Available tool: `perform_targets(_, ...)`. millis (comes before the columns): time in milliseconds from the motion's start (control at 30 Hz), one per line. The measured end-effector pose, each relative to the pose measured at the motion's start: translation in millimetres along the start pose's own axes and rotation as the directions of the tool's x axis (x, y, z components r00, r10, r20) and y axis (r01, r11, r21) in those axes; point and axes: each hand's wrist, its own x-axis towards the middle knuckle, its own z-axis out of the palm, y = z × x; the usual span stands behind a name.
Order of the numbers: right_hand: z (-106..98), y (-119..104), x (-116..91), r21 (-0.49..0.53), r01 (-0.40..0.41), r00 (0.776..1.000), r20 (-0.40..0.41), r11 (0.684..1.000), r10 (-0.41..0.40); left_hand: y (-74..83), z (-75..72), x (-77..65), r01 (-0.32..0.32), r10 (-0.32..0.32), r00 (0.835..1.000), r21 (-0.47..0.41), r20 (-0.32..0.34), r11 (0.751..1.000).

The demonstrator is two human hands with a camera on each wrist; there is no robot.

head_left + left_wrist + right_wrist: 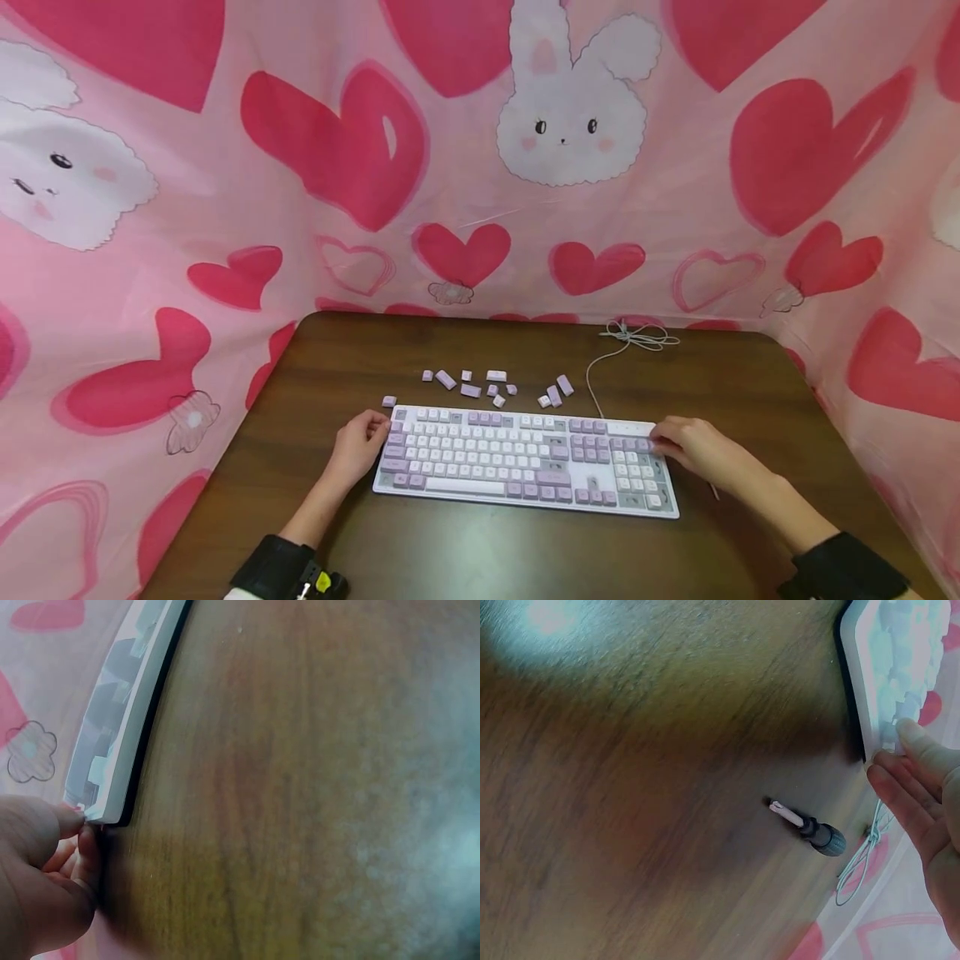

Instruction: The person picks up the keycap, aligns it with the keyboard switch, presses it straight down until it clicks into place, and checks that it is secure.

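A white keyboard (465, 486) with white, lilac and grey keycaps lies in the middle of the brown table. My left hand (356, 446) pinches its left end near the upper corner, thumb on top and fingers below in the left wrist view, where the keyboard's end (112, 787) shows. At the opposite end, my right hand (697, 450) grips the right edge, its thumb over the keys and fingers under the rim. The keyboard's right end (864, 690) slants up through the right wrist view.
Several loose lilac and white keycaps (470, 390) lie behind the keyboard. Its cable (592, 379) runs back to a tied white bundle (637, 336). A small tool with a ribbed black handle (826, 840) and pale shaft lies by my right hand. Pink heart-patterned cloth (465, 200) surrounds the table (480, 558).
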Motion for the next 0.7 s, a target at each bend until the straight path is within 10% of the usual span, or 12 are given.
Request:
perform_targets(433,18.2,-0.9,-29.9,0.017,0.051,0.995,-0.085,0.999,-0.049,-6.3,10.5,-14.4,-0.002,0.002,1.0,0.02,0.028,1.0)
perform_targets(700,0.8,0.0,-4.4,-0.015,0.035,0.998,-0.054,0.999,-0.035,0.8,-0.4,-0.1,-0.046,0.046,0.999,0.022,-0.016,0.999)
